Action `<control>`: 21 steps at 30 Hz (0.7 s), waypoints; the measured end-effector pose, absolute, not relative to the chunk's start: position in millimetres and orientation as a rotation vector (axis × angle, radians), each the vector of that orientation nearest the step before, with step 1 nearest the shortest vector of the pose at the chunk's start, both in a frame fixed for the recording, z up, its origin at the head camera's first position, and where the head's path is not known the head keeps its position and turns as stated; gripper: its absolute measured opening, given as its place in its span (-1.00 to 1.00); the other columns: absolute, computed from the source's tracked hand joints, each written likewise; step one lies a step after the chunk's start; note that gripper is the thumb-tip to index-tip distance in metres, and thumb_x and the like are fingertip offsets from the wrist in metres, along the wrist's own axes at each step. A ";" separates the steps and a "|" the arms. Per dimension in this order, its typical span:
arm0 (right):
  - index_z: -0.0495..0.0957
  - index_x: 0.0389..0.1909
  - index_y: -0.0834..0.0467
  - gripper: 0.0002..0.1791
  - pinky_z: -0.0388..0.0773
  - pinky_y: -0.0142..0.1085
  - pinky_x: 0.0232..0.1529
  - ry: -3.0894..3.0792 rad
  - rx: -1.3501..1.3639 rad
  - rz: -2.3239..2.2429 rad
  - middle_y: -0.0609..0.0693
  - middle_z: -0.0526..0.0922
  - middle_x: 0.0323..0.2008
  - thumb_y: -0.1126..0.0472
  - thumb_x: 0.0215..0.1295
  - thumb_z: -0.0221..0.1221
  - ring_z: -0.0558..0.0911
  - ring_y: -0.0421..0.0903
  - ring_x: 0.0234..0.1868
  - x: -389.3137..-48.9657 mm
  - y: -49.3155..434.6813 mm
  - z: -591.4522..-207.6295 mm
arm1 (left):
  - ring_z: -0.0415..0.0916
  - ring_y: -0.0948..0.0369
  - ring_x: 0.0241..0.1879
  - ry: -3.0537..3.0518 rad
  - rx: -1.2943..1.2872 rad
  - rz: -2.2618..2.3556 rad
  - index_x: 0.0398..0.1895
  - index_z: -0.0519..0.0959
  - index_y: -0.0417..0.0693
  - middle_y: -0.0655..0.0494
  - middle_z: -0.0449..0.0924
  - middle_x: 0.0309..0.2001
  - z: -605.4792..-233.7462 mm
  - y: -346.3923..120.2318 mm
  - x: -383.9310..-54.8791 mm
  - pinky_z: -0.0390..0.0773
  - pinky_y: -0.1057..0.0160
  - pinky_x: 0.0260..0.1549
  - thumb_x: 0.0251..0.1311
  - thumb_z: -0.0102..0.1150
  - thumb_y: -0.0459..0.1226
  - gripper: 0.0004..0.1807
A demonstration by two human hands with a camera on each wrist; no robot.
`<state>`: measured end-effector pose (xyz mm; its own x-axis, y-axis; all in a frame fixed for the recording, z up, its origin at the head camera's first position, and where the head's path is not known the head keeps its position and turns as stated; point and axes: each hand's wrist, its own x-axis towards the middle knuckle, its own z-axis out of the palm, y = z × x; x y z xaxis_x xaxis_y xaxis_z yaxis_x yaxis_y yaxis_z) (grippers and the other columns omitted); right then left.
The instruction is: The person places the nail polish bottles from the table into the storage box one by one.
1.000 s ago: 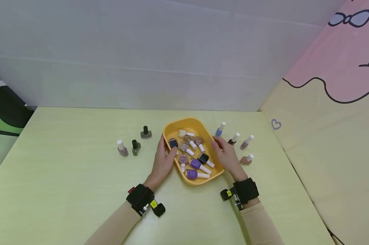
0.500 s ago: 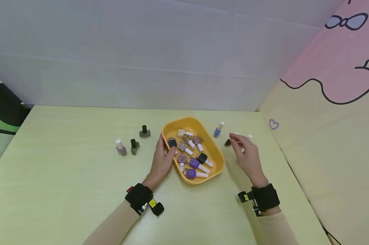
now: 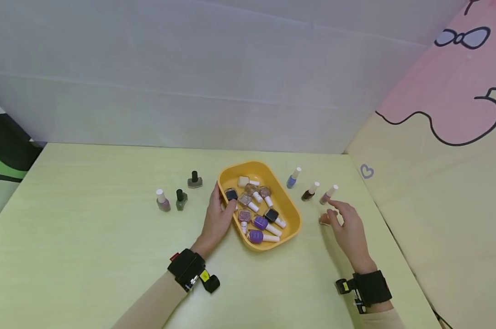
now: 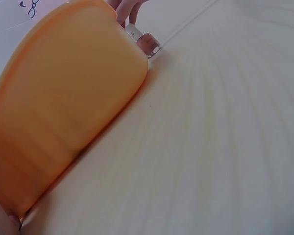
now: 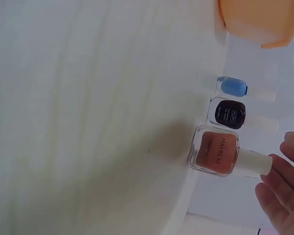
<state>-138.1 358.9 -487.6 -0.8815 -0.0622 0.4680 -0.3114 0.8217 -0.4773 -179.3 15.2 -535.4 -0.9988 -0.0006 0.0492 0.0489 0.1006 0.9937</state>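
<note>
My left hand (image 3: 215,221) grips the left wall of a yellow plastic tray (image 3: 292,208), thumb over the rim. Several nail polish bottles lie in the tray, among them a purple one (image 3: 256,236) and a black one (image 3: 271,214). My right hand (image 3: 352,235) is right of the tray, fingers apart around the white cap (image 5: 252,163) of a reddish-brown nail polish bottle (image 5: 218,152). That bottle stands upright on the table, partly hidden by the fingers in the head view. Fingertips are at the cap's end, without a plain pinch.
Behind the right hand stand a blue bottle (image 3: 291,181), a dark bottle (image 3: 307,195) and a mauve bottle (image 3: 325,198). Left of the tray are a lilac bottle (image 3: 163,204) and two grey-green ones (image 3: 181,201). A pale wall (image 3: 190,114) borders the table's back.
My right hand has let go of the tray's right side and moved right and nearer to me, to the reddish-brown bottle. My left hand still holds the tray in place.
</note>
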 end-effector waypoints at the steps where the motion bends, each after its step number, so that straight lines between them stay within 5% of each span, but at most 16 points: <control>1: 0.61 0.14 0.37 -0.67 0.51 0.09 0.04 -2.563 0.271 0.771 0.31 0.68 0.04 0.47 0.38 0.22 0.59 0.28 0.05 -137.0 359.9 -489.0 | 0.06 0.01 0.59 -2.306 -0.047 -2.084 0.70 -0.21 -0.04 -0.12 -0.08 0.65 -535.3 15.1 -179.1 0.09 0.08 0.57 0.45 0.04 -0.22 -0.10; 21: 0.61 0.10 0.40 -0.73 0.69 0.14 -0.09 -2.747 0.165 0.740 0.31 0.71 -0.07 0.47 0.44 0.16 0.73 0.23 -0.12 -135.6 361.4 -488.7 | 0.02 0.03 0.60 -2.336 -0.015 -2.067 0.70 -0.20 -0.03 -0.10 -0.09 0.65 -536.3 16.2 -179.2 0.07 0.06 0.57 0.45 0.03 -0.17 -0.10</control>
